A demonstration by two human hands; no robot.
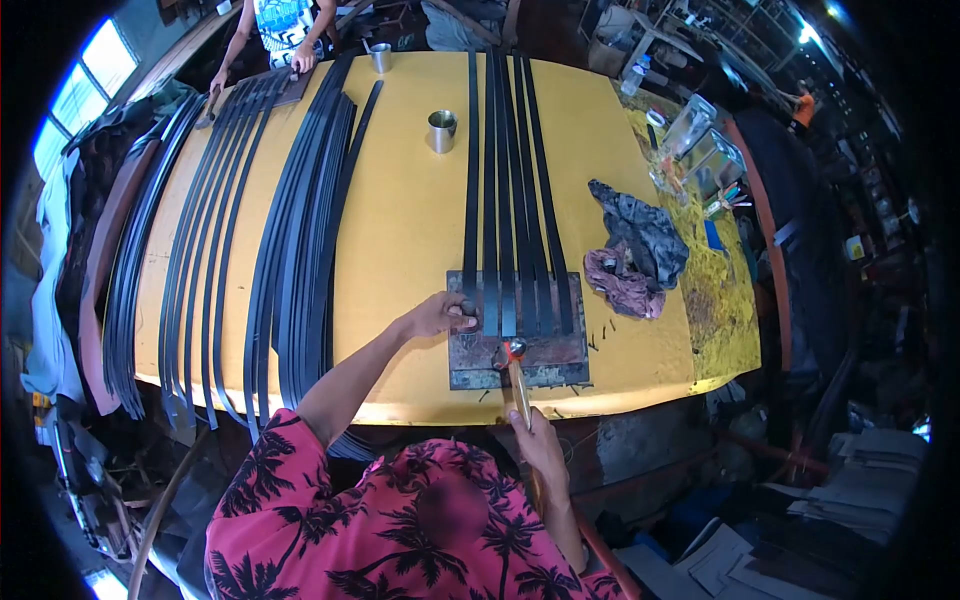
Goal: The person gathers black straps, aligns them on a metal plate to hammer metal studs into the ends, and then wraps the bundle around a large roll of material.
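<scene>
My right hand (541, 440) is wrapped around the wooden handle of a hammer (517, 385). The hammer's metal head rests over the lower part of a dark, worn board (470, 372). On the board's left side, my left hand (440, 314) is closed, its fingertips at the end of the leftmost strip. Whatever those fingers pinch is too small and dark to make out. Several long black strips (506, 180), which look like leather, run from the far edge of the table down onto the board, their ends side by side.
A yellow-topped table (400, 220) carries more bundled black strips (300, 230) to the left. Metal cups (441, 132) stand toward the back. Crumpled dark cloths (640, 245) lie right of the board. Another person's hand (303, 58) works at a board at the far left.
</scene>
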